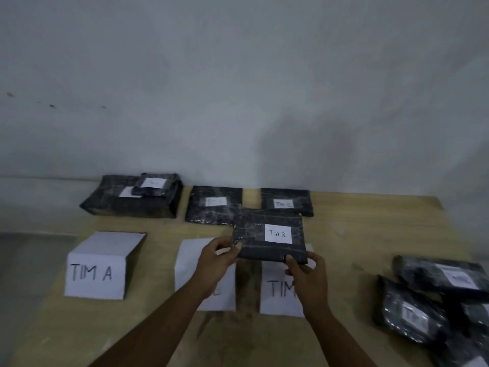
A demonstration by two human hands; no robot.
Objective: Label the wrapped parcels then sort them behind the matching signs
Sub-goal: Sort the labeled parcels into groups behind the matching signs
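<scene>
Both hands hold a black wrapped parcel with a white label reading "TIM B", raised over the table between the middle and right signs. My left hand grips its left edge and my right hand grips its near right corner. Three folded white signs stand in a row: "TIM A", a middle sign mostly hidden by my left arm, and a right sign showing "TIM". Behind them lie labelled black parcels: two stacked behind "TIM A", one behind the middle sign, one behind the right sign.
Several more black parcels with white labels are heaped at the table's right side. The wooden table butts against a pale wall at the back. A grey floor or surface lies past the table's left edge.
</scene>
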